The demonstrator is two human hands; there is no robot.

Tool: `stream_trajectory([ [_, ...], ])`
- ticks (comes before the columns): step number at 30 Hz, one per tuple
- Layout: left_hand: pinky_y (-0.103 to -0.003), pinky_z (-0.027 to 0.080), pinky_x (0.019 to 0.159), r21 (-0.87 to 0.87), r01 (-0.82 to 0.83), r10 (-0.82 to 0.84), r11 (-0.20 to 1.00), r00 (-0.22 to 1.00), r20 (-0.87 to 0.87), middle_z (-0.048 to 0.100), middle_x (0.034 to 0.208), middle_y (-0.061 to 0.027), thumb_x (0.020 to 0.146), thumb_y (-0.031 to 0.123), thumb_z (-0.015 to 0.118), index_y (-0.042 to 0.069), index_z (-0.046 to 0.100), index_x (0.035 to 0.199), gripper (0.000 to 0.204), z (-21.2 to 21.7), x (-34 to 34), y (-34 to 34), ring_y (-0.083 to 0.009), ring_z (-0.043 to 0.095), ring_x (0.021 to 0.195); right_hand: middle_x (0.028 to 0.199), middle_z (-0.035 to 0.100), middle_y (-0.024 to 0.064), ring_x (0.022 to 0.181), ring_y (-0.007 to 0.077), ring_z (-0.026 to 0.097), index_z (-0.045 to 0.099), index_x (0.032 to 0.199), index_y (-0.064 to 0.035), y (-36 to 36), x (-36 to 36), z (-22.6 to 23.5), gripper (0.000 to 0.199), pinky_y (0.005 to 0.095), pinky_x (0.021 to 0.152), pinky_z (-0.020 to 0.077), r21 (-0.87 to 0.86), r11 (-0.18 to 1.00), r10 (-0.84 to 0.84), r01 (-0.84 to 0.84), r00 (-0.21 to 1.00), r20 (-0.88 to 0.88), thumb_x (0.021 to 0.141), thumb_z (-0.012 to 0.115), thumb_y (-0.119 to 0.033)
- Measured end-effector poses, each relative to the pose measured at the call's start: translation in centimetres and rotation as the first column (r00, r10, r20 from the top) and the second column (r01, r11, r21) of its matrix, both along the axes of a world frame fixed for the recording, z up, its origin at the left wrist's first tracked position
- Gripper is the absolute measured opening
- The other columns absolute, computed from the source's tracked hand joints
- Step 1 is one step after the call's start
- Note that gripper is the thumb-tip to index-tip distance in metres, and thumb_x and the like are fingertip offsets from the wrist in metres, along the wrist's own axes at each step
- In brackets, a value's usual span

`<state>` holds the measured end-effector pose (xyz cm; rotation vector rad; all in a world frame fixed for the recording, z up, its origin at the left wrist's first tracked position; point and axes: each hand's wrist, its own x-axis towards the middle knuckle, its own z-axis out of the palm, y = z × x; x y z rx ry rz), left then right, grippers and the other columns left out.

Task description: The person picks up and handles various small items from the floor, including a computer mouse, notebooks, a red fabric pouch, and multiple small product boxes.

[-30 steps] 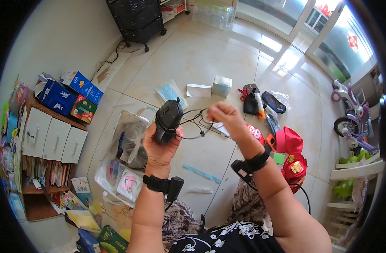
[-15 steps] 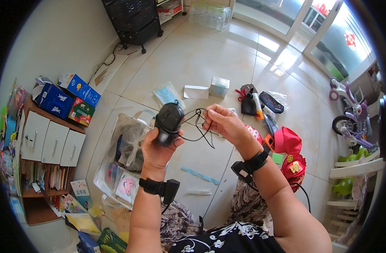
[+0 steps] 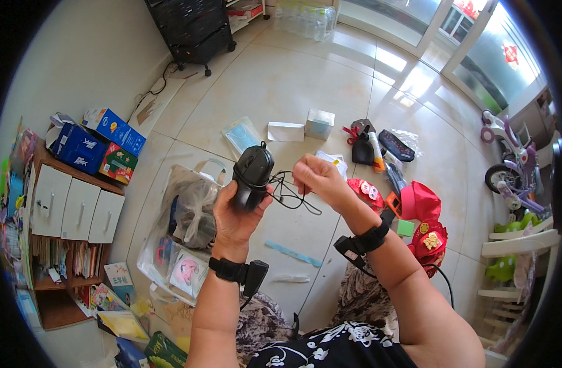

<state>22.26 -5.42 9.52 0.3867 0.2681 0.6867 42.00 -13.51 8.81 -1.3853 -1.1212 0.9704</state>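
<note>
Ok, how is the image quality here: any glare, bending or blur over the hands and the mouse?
Head view: strong fisheye, floor tile lines bow toward a black rim; sunlight glares off the tiles by the glass doors; the left hand, black mouse, its thin cable and the right hand are evenly lit and sharp.

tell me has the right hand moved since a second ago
Yes. The right hand has dropped from above the mouse to level with it and closer in, holding the cable, judged against the small box on the floor.
</note>
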Motion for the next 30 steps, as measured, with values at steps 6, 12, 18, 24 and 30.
stream_trajectory([
  [6,-0.034,0.06,0.077,0.095,-0.053,0.075,0.994,0.966,-0.248,0.065,0.102,-0.0161,0.089,0.029,0.061,-0.003,0.054,0.12,0.046,-0.2,0.7,0.3,-0.0261,0.067,0.089,0.07,0.06,0.0011,0.063,0.0071,0.053,0.066,0.111,-0.0023,-0.4,-0.3,1.4,0.021,0.0227,0.059,0.0454,0.092,0.991,0.104,-0.096,0.992,-0.077,0.096,0.055,-0.013],
  [12,-0.035,0.059,0.079,0.102,-0.158,0.184,0.982,0.921,-0.344,0.066,0.096,-0.0128,0.088,0.027,0.064,0.0,0.057,0.112,0.038,-0.7,0.8,0.5,-0.0242,0.067,0.086,0.068,0.054,0.0021,0.07,0.0177,0.058,0.054,0.127,-0.0013,-0.8,0.8,4.5,0.036,0.0366,0.089,0.0477,0.237,0.952,0.099,0.194,0.537,-0.838,0.102,0.042,-0.024],
  [18,-0.035,0.058,0.079,0.118,-0.225,0.252,0.967,0.906,-0.34,0.066,0.093,-0.0112,0.087,0.027,0.066,0.001,0.057,0.11,0.035,-1.2,0.7,0.7,-0.0234,0.067,0.082,0.05,0.038,-0.0016,0.036,0.0084,0.033,0.049,0.134,-0.0021,-1.8,3.5,4.4,0.044,0.0289,0.058,0.047,0.179,0.933,0.332,-0.312,0.557,-0.761,0.105,0.031,-0.03],
  [24,-0.036,0.059,0.078,0.048,-0.306,0.3,0.951,0.873,-0.385,0.066,0.094,-0.012,0.085,0.027,0.068,0.001,0.057,0.11,0.037,-2.1,-0.2,1.5,-0.0243,0.066,0.082,0.12,0.06,0.0164,0.114,0.0315,0.058,0.064,0.113,0.0009,-1.8,3.0,4.8,0.028,0.039,0.093,0.0464,0.549,0.832,0.356,0.082,0.68,-0.641,0.093,0.045,-0.002],
  [30,-0.037,0.059,0.078,0.007,-0.298,0.288,0.954,0.917,-0.277,0.066,0.097,-0.0151,0.086,0.029,0.066,-0.001,0.057,0.113,0.041,-0.7,-0.7,1.2,-0.0264,0.066,0.084,0.135,0.054,0.0163,0.131,0.0315,0.046,0.067,0.095,0.0006,-1.7,5.7,3.6,0.023,0.0422,0.103,0.0401,0.499,0.851,0.237,0.166,0.727,-0.645,0.086,0.045,0.003],
])
